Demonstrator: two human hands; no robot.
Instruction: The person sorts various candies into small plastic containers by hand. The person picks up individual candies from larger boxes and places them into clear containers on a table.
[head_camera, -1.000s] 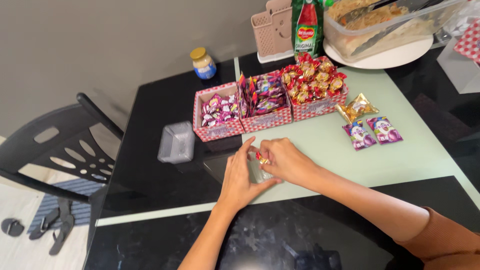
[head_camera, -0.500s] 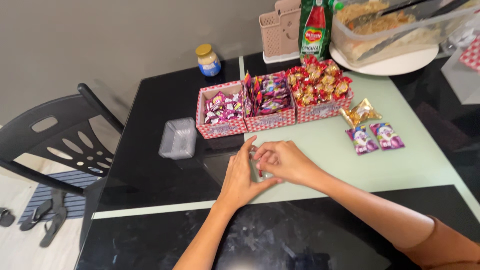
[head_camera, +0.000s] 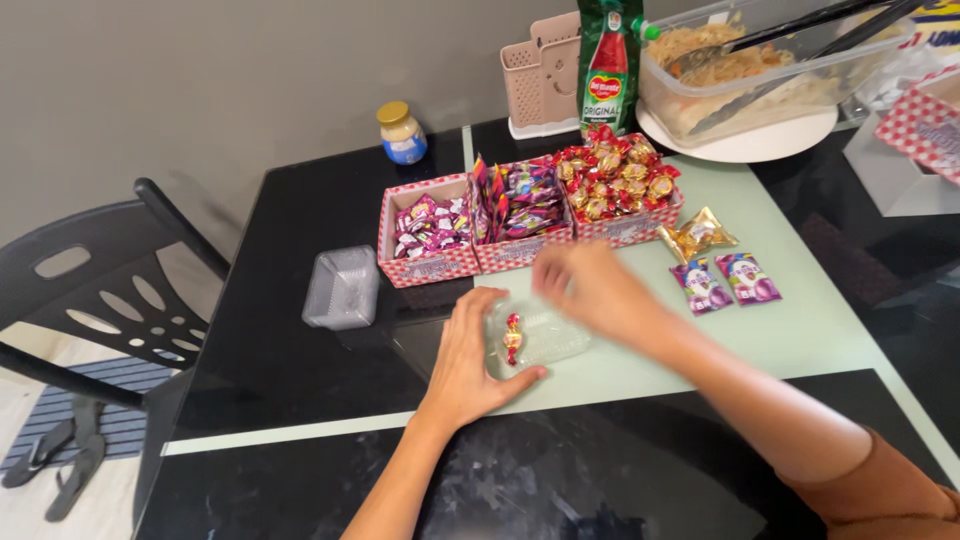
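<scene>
Two bare hands work over a black table with a pale green mat (head_camera: 800, 330). From the head view, the left hand (head_camera: 470, 360) lies flat and spread, fingers and thumb cupped round the near-left edge of a clear plastic tray (head_camera: 545, 335), touching it. One red-and-gold wrapped candy (head_camera: 512, 337) lies inside the tray, just beside the left fingertips. The right hand (head_camera: 590, 285) hovers blurred above the tray's far side, loosely open and holding nothing I can make out.

Half a second ago both hands were pressed close together over the tray, hiding the candy; now the right hand has lifted away toward the three red checked boxes (head_camera: 525, 215) of sweets, and the candy shows. A second clear tray (head_camera: 343, 288) sits well to the left; a gold packet (head_camera: 697, 234) and two purple packets (head_camera: 725, 282) lie right.
</scene>
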